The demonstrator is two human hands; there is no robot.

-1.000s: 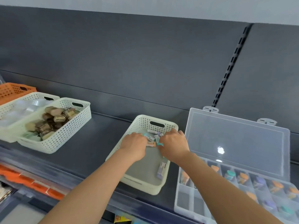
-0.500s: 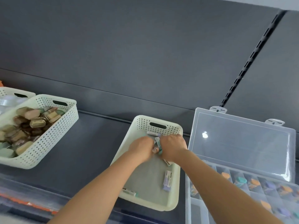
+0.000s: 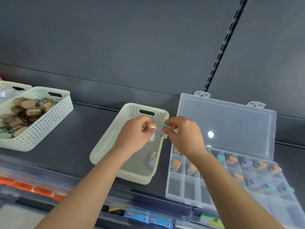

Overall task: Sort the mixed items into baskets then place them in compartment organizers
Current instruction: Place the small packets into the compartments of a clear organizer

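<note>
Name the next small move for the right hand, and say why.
Probably carry the teal-capped piece pinched in the right hand across to an empty front compartment of the open organizer. The left hand holds more pieces over the basket; other compartments already hold such pieces.

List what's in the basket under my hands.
One purple item lies on the basket floor near its right wall. The left hand and right hand hold more items; anything they cover is hidden.

Dark grey shelf [image 3: 79, 129] and back panel [image 3: 115, 47] — slotted black upright [image 3: 219, 53] at right.
</note>
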